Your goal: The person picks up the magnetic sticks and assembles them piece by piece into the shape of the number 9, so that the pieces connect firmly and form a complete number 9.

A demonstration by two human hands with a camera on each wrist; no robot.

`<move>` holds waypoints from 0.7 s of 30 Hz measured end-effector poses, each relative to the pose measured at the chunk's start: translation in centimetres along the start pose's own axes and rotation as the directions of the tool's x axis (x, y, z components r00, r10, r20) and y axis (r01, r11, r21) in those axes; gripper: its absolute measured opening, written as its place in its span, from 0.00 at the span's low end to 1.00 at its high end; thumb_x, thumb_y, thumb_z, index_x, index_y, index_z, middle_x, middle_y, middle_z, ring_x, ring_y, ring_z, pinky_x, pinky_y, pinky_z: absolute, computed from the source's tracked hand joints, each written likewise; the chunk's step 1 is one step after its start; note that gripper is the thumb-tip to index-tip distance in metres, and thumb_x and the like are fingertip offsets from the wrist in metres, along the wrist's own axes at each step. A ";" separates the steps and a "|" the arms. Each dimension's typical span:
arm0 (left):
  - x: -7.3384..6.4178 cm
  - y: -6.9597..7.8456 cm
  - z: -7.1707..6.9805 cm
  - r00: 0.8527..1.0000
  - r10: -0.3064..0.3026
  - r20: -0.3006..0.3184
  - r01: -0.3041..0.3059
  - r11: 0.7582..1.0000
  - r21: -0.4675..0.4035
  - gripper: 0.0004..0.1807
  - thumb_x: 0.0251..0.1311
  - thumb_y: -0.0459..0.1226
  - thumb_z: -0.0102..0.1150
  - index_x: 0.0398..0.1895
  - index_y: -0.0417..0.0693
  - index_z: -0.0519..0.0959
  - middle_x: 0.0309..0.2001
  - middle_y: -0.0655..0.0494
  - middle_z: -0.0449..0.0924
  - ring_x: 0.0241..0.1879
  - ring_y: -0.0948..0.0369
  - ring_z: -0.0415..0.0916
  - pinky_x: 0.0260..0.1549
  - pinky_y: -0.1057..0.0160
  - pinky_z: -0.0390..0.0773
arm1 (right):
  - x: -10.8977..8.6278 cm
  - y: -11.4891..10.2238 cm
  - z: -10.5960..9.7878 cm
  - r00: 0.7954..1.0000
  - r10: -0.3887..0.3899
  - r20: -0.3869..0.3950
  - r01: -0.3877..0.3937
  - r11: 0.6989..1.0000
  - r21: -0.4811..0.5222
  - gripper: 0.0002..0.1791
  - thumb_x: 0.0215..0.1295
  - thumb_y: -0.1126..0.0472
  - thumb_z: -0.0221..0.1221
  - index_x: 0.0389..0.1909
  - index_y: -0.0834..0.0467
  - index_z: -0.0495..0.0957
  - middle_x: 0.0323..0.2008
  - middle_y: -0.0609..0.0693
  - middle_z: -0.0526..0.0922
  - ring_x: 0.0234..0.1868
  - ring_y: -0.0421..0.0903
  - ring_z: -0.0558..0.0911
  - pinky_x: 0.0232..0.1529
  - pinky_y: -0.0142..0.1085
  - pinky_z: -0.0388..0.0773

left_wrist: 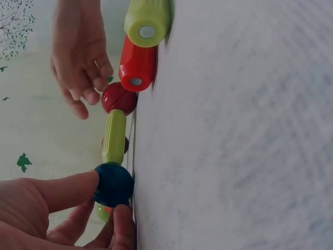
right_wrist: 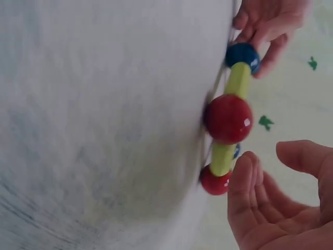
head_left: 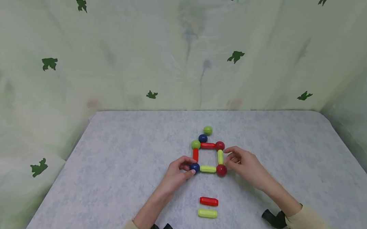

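Observation:
A square of balls and magnetic rods lies on the table. Its corners are a green ball (head_left: 196,144), a red ball (head_left: 220,145), a nearer red ball (head_left: 221,170) and a blue ball (head_left: 194,168). Two red rods (head_left: 207,146) and two yellow-green rods (head_left: 208,169) form the sides. My left hand (head_left: 178,174) pinches the blue corner ball between thumb and fingers, as the left wrist view also shows. Beside the right side of the square, my right hand (head_left: 246,164) hovers with loosely bent fingers, holding nothing; a gap separates its thumb and fingers in the right wrist view.
Behind the square sit another blue ball (head_left: 203,138) and another green ball (head_left: 207,130). Nearer me lie a loose red rod (head_left: 208,201) and a loose yellow-green rod (head_left: 207,213), side by side. A patterned curtain (head_left: 173,59) hangs behind the grey table (head_left: 123,142).

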State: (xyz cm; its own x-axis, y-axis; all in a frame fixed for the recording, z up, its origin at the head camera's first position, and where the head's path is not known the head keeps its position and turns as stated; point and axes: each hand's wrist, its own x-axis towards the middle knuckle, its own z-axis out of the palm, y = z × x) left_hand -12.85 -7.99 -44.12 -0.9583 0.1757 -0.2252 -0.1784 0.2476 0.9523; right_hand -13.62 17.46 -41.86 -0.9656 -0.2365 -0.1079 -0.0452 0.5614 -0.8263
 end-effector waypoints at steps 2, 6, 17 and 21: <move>0.0 -0.1 0.0 1.000 -0.003 0.001 0.003 1.000 -0.002 0.15 0.59 0.27 0.64 0.49 0.43 0.81 0.40 0.49 0.75 0.40 0.55 0.68 0.34 0.62 0.72 | -1.1 -0.4 0.3 0.998 -0.057 0.025 0.058 0.998 -0.021 0.14 0.66 0.63 0.62 0.52 0.58 0.77 0.37 0.46 0.81 0.37 0.45 0.79 0.37 0.36 0.79; -0.1 0.0 0.0 1.000 -0.003 -0.005 0.003 1.000 -0.006 0.15 0.58 0.27 0.64 0.49 0.44 0.81 0.41 0.49 0.76 0.40 0.55 0.69 0.34 0.62 0.72 | -2.8 -1.0 1.3 0.981 -0.123 0.152 0.132 0.990 -0.050 0.10 0.66 0.63 0.62 0.47 0.54 0.81 0.37 0.43 0.81 0.37 0.43 0.78 0.38 0.34 0.77; -0.1 0.0 -0.1 1.000 0.006 0.005 -0.006 1.000 -0.016 0.15 0.58 0.27 0.65 0.49 0.44 0.81 0.41 0.49 0.76 0.40 0.56 0.70 0.33 0.62 0.72 | -4.7 -1.4 4.5 0.925 -0.131 0.356 0.220 0.950 -0.222 0.14 0.59 0.54 0.69 0.46 0.48 0.82 0.36 0.32 0.77 0.34 0.35 0.73 0.37 0.32 0.74; 0.0 -0.1 -0.1 1.000 0.009 0.009 -0.008 1.000 -0.024 0.15 0.58 0.27 0.65 0.49 0.43 0.81 0.40 0.49 0.76 0.39 0.56 0.70 0.33 0.62 0.72 | -4.6 -1.7 5.2 0.922 -0.136 0.363 0.255 0.918 -0.305 0.14 0.60 0.55 0.69 0.47 0.48 0.83 0.35 0.32 0.75 0.33 0.33 0.72 0.37 0.32 0.75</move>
State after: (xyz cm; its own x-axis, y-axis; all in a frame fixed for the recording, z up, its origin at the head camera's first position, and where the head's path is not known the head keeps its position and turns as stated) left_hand -12.85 -8.07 -44.17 -0.9578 0.1864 -0.2188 -0.1755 0.2235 0.9588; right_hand -7.71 13.43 -42.82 -0.7914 -0.5818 -0.1878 -0.3656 0.6966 -0.6173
